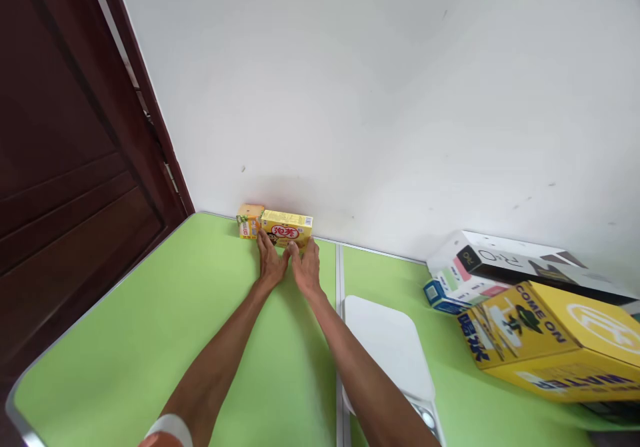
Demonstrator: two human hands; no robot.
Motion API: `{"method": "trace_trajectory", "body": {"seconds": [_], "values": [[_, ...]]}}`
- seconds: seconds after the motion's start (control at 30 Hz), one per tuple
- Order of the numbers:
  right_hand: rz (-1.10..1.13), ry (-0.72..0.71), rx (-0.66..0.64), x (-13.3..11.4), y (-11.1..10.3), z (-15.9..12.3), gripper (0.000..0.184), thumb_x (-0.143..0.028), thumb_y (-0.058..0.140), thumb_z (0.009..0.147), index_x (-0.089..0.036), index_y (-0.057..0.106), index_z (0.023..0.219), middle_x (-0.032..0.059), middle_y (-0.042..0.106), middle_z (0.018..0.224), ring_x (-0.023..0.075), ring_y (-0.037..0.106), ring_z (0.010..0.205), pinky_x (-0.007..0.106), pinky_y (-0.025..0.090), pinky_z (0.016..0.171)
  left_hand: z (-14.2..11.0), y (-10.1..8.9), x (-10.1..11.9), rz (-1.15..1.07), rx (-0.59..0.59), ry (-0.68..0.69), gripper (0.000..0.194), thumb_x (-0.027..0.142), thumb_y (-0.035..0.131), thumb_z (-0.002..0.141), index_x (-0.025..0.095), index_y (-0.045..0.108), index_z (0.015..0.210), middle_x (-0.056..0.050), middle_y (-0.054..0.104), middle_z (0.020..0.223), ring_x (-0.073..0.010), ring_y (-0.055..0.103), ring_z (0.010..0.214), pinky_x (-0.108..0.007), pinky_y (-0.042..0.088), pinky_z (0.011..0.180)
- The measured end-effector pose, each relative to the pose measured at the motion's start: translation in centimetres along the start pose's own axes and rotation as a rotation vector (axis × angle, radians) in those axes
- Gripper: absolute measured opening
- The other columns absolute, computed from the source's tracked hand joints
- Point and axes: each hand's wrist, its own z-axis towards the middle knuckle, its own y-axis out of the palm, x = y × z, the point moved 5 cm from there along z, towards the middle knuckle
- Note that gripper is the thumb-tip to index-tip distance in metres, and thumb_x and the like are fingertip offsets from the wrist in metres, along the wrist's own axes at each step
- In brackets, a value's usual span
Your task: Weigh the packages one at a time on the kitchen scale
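A yellow snack box [287, 226] with red lettering stands against the white wall at the far side of the green table [150, 314]. A smaller orange-yellow box [249, 219] sits just to its left, touching it. Both my arms reach forward. My left hand [271, 260] lies flat on the table with its fingertips at the yellow box's front left. My right hand [305, 264] lies beside it, fingers stretched out and touching the box's front right. Neither hand grips the box.
A white scale [387, 337] lies on the table to the right of my right arm. Further right, a large yellow carton [555, 340] and white printed boxes [470, 267] are piled. A dark wooden door [65, 154] stands to the left.
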Motion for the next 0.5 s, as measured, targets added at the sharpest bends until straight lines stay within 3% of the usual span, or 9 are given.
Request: {"method": "trace_trajectory", "body": {"seconds": [0.2, 0.5], "values": [[-0.008, 0.013, 0.023, 1.3, 0.2, 0.4, 0.074, -0.064, 0.04, 0.097, -0.011, 0.045, 0.149, 0.0248, 0.054, 0.142, 0.0388, 0.048, 0.137, 0.058, 0.036, 0.119, -0.9, 2.0, -0.6, 0.049, -0.108, -0.016, 0.114, 0.054, 0.07, 0.087, 0.01, 0.003, 0.167, -0.027, -0.006, 0.177, -0.0366, -0.005, 0.165, -0.057, 0.011, 0.134], [-0.037, 0.096, -0.012, 1.4, 0.9, 2.5, 0.063, -0.051, 0.049, 0.098, -0.012, 0.052, 0.147, 0.0233, 0.059, 0.141, 0.0387, 0.05, 0.138, 0.055, 0.038, 0.117, 0.5, 2.6, -0.2, 0.216, -0.145, 0.075, 0.1, 0.045, 0.066, 0.092, 0.003, 0.013, 0.166, -0.031, 0.003, 0.175, -0.0408, 0.005, 0.165, -0.058, 0.017, 0.133]]}}
